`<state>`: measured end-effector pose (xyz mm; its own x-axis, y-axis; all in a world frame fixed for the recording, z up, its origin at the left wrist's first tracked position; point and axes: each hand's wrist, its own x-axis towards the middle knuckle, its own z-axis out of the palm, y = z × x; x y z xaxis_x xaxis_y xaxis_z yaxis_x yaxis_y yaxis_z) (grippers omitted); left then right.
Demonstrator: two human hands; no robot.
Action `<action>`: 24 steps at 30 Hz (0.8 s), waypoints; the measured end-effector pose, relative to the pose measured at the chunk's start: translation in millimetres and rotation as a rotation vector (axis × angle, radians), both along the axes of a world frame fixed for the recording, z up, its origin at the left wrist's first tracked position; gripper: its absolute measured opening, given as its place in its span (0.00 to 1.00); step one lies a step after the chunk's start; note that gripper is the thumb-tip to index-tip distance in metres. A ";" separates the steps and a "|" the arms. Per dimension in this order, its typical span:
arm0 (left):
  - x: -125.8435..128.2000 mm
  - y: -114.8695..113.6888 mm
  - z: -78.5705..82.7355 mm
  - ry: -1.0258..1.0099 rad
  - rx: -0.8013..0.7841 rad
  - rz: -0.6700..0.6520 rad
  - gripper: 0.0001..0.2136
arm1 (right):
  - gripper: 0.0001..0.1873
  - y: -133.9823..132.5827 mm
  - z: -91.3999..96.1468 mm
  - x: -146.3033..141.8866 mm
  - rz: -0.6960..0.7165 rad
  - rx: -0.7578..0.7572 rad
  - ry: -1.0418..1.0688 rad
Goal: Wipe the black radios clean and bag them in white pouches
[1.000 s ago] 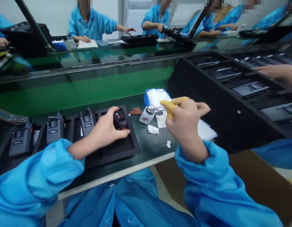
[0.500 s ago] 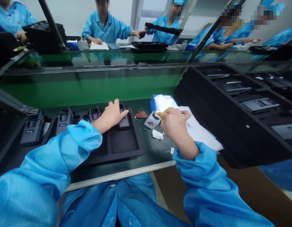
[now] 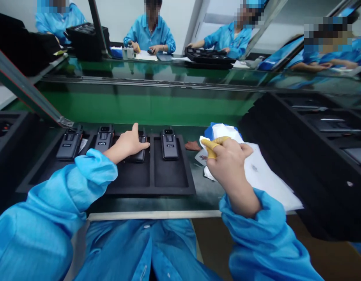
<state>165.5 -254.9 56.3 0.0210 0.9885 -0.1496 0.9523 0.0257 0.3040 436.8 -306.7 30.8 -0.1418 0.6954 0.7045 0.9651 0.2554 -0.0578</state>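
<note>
My left hand (image 3: 128, 143) is closed around the upper part of a black handheld device (image 3: 138, 155). That device lies in a compartment of a black foam tray (image 3: 168, 190); the fingers on its far side are hidden. Three similar devices lie in the same tray: one to the right (image 3: 170, 145), two to the left. My right hand (image 3: 229, 162), with yellow finger covers, pinches a small white wipe (image 3: 202, 141) at its fingertips. Just below the fingers is a white bottle with a printed flower (image 3: 201, 157), partly covered by the hand.
A blue box of white wipes (image 3: 224, 128) stands behind my right hand, beside white paper sheets (image 3: 265, 177). A brown scrap (image 3: 192, 146) lies nearby. Stacked black trays (image 3: 262, 128) rise at the right. A slanted metal post (image 3: 34, 89) stands left. Co-workers sit beyond the green partition (image 3: 174, 109).
My left hand has shifted from the rightmost device to the one left of it. My right hand has lifted off the bottle top, with the wipe now visible. The view has turned left.
</note>
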 end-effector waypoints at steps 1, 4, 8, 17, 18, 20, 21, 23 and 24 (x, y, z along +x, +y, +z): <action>-2.6 -3.5 2.4 -0.064 0.009 0.014 0.45 | 0.15 -0.1 0.9 -5.0 0.020 -0.003 -0.001; -10.2 -26.1 10.1 -0.271 0.050 0.022 0.47 | 0.16 -3.1 3.8 -19.2 0.085 -0.022 0.012; -15.7 -66.9 8.2 -0.483 0.163 -0.073 0.37 | 0.15 -13.3 10.9 -46.4 0.210 -0.010 0.067; -12.0 -93.4 -9.7 -0.698 0.246 -0.226 0.27 | 0.23 -29.6 25.5 -106.7 0.553 0.023 0.010; -12.0 -92.7 -10.6 -0.710 0.256 -0.242 0.27 | 0.23 -29.4 24.8 -109.8 0.566 0.039 -0.014; -11.9 -91.3 -12.2 -0.729 0.277 -0.270 0.25 | 0.22 -29.1 23.3 -113.9 0.591 0.055 -0.060; -11.8 -90.9 -12.9 -0.736 0.282 -0.275 0.24 | 0.22 -29.2 22.8 -114.9 0.607 0.060 -0.076; -11.6 -90.7 -13.6 -0.734 0.279 -0.264 0.23 | 0.25 -29.5 22.7 -114.4 0.638 0.065 -0.090; -11.7 -90.8 -13.7 -0.724 0.273 -0.256 0.23 | 0.26 -29.4 22.9 -113.1 0.651 0.068 -0.095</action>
